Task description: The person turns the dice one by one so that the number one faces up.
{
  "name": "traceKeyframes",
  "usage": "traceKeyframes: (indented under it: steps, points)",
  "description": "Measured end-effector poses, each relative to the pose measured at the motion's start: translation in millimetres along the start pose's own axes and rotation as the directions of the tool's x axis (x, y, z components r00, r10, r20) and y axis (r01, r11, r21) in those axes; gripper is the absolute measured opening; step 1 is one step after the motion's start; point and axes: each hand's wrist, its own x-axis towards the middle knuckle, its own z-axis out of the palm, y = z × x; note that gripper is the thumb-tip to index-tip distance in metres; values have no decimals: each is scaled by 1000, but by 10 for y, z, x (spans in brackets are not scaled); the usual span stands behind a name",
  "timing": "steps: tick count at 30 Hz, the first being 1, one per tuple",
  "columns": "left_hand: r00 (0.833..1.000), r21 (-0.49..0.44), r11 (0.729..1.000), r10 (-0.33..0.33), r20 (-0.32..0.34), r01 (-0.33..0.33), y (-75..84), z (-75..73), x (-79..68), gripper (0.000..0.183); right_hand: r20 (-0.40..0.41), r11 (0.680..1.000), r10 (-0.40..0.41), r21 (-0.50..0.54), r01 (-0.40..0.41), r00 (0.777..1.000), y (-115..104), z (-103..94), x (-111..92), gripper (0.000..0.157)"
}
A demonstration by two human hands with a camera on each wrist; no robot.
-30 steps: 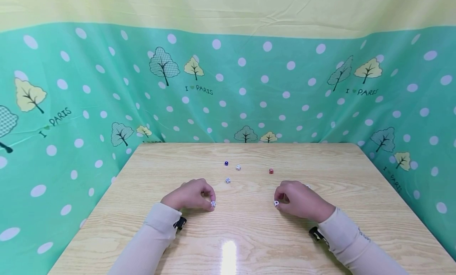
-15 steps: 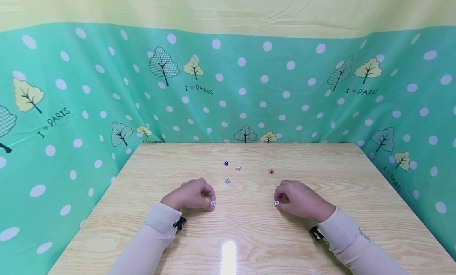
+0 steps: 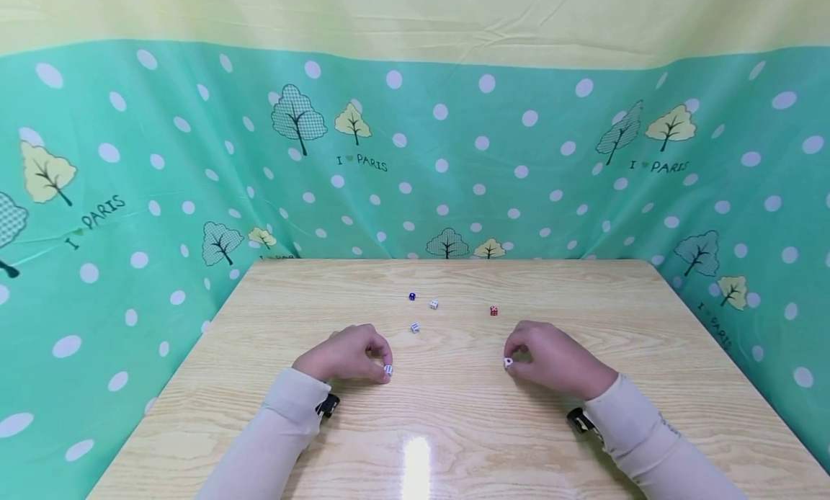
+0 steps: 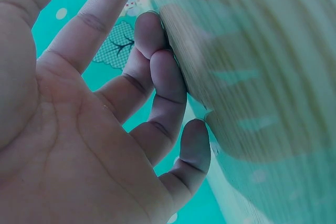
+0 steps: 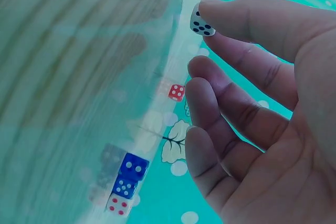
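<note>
The right white die (image 3: 509, 362) has just shifted slightly away from the person and to the right, pinched between thumb and forefinger of the right grip (image 3: 551, 357). The left white die (image 3: 387, 370) has stayed put, pinched likewise by the left grip (image 3: 346, 352). So the right side seems to be doing the moving while the left holds steady. Farther out, a red die (image 3: 494, 311), a blue die (image 3: 411, 297) and two loose white dice (image 3: 415, 328) lie unmoved on the tabletop (image 3: 493, 442)

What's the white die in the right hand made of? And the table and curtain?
White die: probably hard plastic, with smooth faces and rounded corners. Table: wood or laminate, glossy, since grain and glare show. Curtain: likely smooth printed cloth, given soft folds.
</note>
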Motion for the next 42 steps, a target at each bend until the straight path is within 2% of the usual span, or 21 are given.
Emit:
traceKeyframes:
  steps: [17, 29, 42]
  points:
    - [1000, -2, 1000, 5, 3, -5, 9, -7, 1, 20, -53, 994, 113, -9, -113, 992, 202, -57, 11, 13]
    - [1000, -3, 1000, -2, 5, 2, -1, -5, 2, 20, -76, 990, 135, -41, -138, 988, 320, -64, 21, 11]
    - [1000, -1, 1000, -5, 1, 5, 10, -11, -3, 21, -57, 985, 165, -45, -168, 985, 441, -88, 13, 10]
